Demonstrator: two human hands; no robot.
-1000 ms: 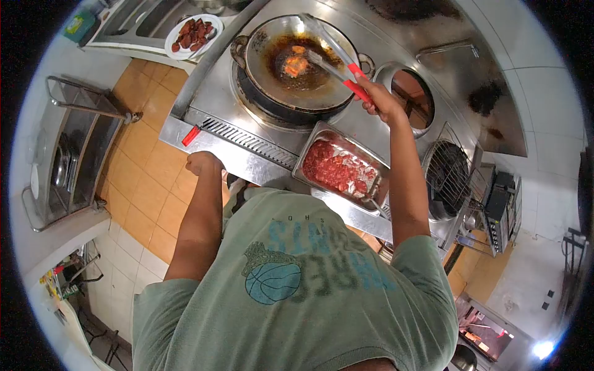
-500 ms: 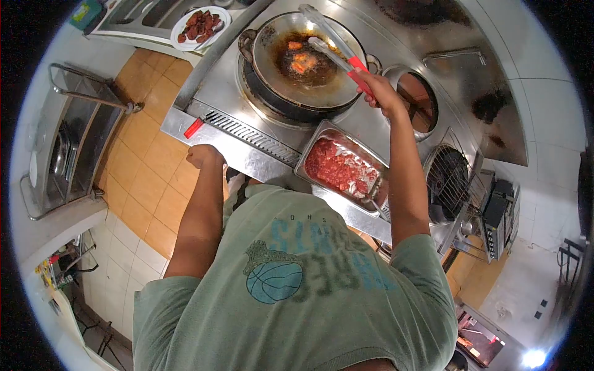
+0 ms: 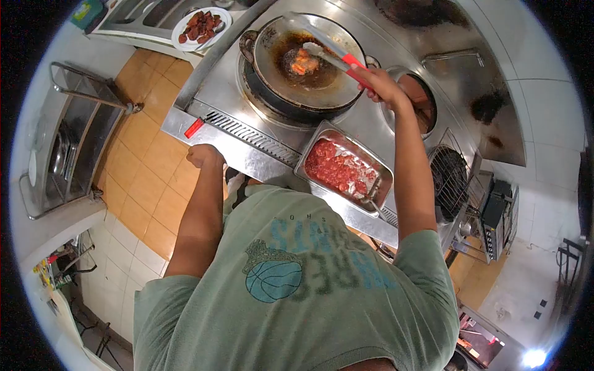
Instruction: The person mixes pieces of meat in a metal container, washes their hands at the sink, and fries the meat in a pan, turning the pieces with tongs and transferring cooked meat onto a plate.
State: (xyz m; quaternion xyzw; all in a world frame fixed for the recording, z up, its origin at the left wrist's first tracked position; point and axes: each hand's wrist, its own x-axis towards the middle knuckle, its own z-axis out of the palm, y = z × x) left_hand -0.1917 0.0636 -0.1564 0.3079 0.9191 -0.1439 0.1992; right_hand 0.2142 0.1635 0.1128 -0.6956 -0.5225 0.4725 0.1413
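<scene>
Tongs (image 3: 331, 44) are gripped in the nearer right hand (image 3: 385, 89), slanted forward-left to meat (image 3: 303, 62) in the wok (image 3: 266, 68); the left hand (image 3: 205, 156) is curled by the front edge of the counter (image 3: 266, 167).

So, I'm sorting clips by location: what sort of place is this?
Probably a commercial-style kitchen: a large wok with food in it sits on a steel range, beside a metal pan of raw-looking red pieces.

Left of the wok (image 3: 265, 59), a stretch of steel surface (image 3: 213, 89) leaves the left hand (image 3: 205, 156) a way in, past the red handle (image 3: 193, 128). The tongs (image 3: 329, 43) and right forearm (image 3: 413, 157) bar the approach from the right; the metal tray (image 3: 385, 180) blocks the near side. Clearance under the tongs is hard to judge.
</scene>
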